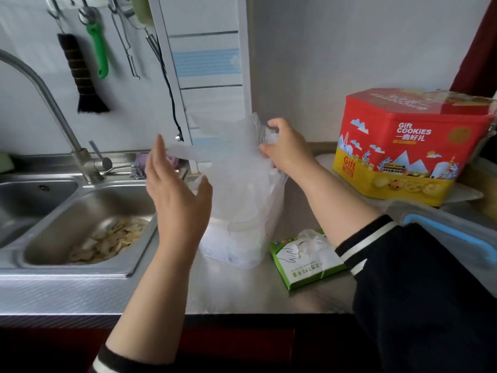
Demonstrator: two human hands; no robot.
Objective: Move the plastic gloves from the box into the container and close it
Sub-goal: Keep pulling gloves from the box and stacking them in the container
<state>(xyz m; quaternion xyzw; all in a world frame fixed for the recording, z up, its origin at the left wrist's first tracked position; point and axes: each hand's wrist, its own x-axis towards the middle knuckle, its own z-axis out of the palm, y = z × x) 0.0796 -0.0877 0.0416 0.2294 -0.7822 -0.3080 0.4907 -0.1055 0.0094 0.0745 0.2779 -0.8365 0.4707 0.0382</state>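
So the person is standing at a steel counter (pixel 242 292), and the right hand (pixel 289 146) is pinching a bunch of thin see-through plastic gloves (pixel 234 157) up in the air, fingers curled tight around the top of the bunch. The gloves are hanging down in a loose floppy sheet right over the white container (pixel 236 243), which is sitting on the counter just beside the sink (pixel 80 211). Can't really tell whether the bottom ends are already inside the container or just draping over its rim, the plastic is too clear and blurry for that.

The left hand (pixel 177 192) is hovering on the left side of the gloves, fingers straight and spread, thumb out, not gripping anything. It's looking like the palm is just next to the hanging plastic, maybe brushing it, hard to say.

The green glove box (pixel 304 265) is lying flat on the counter to the right of the container, close to it, with more crumpled gloves poking out of its top opening.

Further back on the right a red and yellow cookie tin (pixel 408 146) is sitting against the wall. A clear lid with a blue edge (pixel 451 235) is showing at the right side. The sink is holding some pale peelings, and a brush (pixel 80 74) is hanging on the wall above the tap (pixel 53 103).
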